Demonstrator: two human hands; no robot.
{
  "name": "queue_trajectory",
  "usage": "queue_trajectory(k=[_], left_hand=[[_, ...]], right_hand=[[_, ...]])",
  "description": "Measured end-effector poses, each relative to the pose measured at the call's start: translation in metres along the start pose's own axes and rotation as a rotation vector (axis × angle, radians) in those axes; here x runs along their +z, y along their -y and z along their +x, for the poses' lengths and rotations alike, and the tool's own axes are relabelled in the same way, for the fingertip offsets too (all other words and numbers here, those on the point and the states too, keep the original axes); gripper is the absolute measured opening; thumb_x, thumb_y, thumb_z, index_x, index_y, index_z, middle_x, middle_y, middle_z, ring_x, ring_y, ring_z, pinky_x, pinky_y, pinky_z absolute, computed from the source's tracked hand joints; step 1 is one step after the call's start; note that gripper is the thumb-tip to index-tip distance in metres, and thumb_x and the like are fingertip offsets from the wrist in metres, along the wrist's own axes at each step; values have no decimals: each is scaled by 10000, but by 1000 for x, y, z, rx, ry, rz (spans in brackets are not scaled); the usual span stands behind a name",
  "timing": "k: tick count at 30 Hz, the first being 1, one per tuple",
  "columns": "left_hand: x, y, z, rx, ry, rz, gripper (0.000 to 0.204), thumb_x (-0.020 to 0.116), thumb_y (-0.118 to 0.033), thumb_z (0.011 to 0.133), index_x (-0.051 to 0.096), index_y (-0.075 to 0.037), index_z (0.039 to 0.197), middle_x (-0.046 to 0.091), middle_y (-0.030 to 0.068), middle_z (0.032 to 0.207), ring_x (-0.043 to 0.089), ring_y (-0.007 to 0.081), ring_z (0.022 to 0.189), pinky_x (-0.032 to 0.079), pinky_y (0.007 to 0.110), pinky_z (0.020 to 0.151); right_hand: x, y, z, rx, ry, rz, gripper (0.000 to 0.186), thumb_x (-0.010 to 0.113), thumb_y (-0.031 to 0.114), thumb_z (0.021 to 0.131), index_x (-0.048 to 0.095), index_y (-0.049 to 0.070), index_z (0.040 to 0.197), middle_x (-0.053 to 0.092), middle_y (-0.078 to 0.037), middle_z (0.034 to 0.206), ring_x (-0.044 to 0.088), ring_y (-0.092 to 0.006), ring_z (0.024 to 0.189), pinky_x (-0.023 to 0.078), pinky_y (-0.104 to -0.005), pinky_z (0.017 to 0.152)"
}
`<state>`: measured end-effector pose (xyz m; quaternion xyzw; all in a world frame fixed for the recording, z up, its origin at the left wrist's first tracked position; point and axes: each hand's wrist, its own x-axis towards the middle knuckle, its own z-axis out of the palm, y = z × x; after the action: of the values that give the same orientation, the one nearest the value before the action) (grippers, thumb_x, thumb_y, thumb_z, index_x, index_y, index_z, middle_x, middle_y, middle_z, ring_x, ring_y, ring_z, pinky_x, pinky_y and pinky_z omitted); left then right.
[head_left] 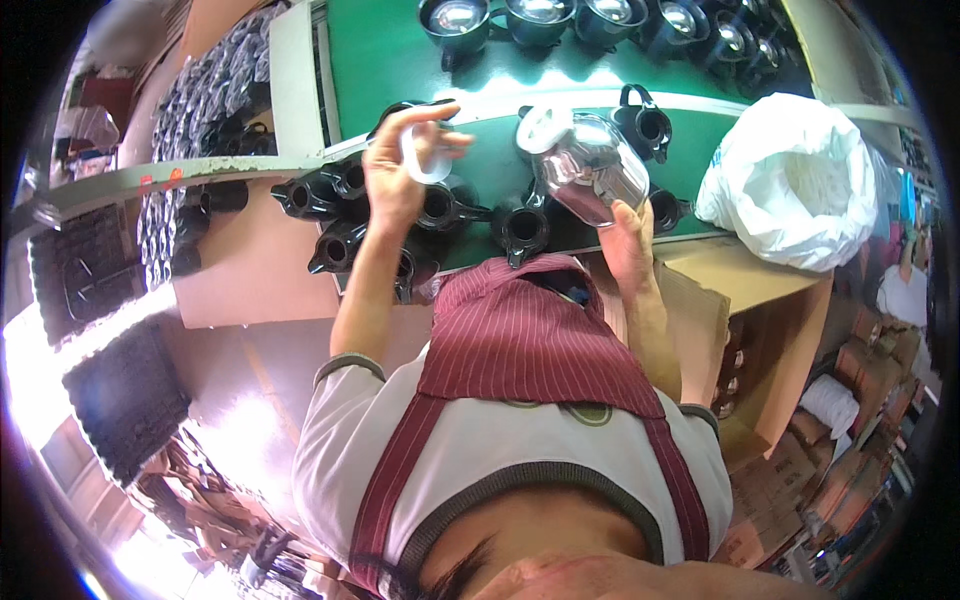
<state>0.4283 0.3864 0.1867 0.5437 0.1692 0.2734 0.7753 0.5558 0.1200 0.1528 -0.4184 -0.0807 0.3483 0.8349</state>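
Note:
My right hand [630,240] is closed around the lower end of a silvery glass flask liner [598,170], which it holds tilted over the green work surface. A white ring [545,129] sits at the liner's mouth. My left hand [400,160], raised to the left of the liner, pinches another white ring [427,158] between its fingers; both are a little blurred. Below the hands, several black jug bodies with spouts stand close together, one black jug body [522,228] between my forearms. A black jug [642,125] with a handle is just beyond the liner.
Along the far side of the green surface [380,60] stand several black jugs [540,18] with shiny silvery insides. At the right is a white plastic bag [735,190] with its mouth spread. A cardboard box [800,350] lies beneath it. Stacked dark parts [215,95] fill the left.

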Motion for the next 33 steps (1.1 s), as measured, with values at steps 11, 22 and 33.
queue_trajectory(k=[11, 22, 33], left_hand=[[-128, 64, 59, 23, 56, 1573, 981, 898, -537, 578, 551, -123, 1397, 703, 159, 1150, 684, 321, 1053, 545, 430, 891], [-50, -132, -1, 165, 269, 634, 886, 937, -33, 605, 564, -30, 1408, 655, 100, 1295, 583, 162, 1180, 555, 284, 875], [5, -129, -12, 215, 491, 870, 951, 930, -85, 454, 619, -63, 1352, 689, 144, 1232, 661, 224, 1118, 505, 341, 985]], right_hand=[[-28, -33, 22, 247, 112, 91, 716, 672, 414, 889, 440, 43, 1455, 555, -134, 1423, 536, -309, 1317, 382, -527, 1149], [-25, -52, 38, 341, 122, 274, 440, 667, 474, 928, 564, 262, 1299, 551, -67, 1433, 543, -265, 1308, 422, -601, 1069], [-63, -71, 38, 588, 336, 271, 602, 569, 448, 957, 473, 131, 1459, 521, -110, 1470, 498, -268, 1341, 356, -435, 1166]])
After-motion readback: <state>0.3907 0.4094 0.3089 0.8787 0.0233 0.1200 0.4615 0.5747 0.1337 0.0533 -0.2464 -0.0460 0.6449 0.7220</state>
